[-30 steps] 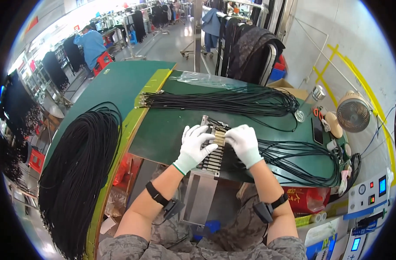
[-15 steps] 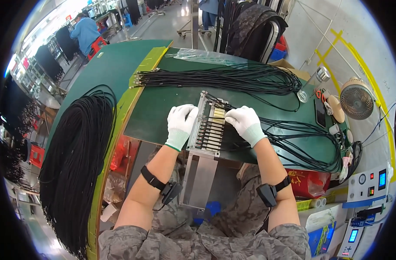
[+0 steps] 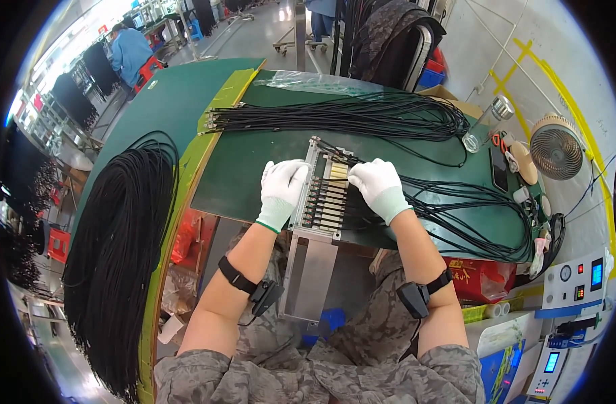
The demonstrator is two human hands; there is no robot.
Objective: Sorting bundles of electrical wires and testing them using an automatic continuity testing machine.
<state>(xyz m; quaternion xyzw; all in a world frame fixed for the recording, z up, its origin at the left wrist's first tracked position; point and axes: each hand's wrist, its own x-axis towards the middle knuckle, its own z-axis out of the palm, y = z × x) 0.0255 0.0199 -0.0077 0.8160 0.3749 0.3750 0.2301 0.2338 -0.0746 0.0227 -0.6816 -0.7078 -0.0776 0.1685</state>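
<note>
A metal fixture [image 3: 313, 217] with a row of pale slots lies lengthwise in front of me, its near end sticking out past the table edge. Short cable ends with metal connectors [image 3: 314, 202] sit side by side in several slots. My left hand [image 3: 281, 188], in a white glove, is at the fixture's left edge with fingers curled together; whatever is between them is hidden. On the other side my gloved right hand [image 3: 378, 183] pinches a black cable [image 3: 335, 180] at the upper slots. More black cables [image 3: 449, 202] trail rightward from beneath that hand.
A long bundle of black cables [image 3: 335, 120] lies across the back of the green table [image 3: 234, 161]. Another thick bundle [image 3: 122, 256] hangs over the left side. To the right stand a glass bottle [image 3: 488, 124], a phone [image 3: 498, 170] and a small fan [image 3: 556, 149].
My right hand has shifted slightly up and left, its fingertips still by the upper slots. The left hand is almost still. The whole view has tilted slightly.
</note>
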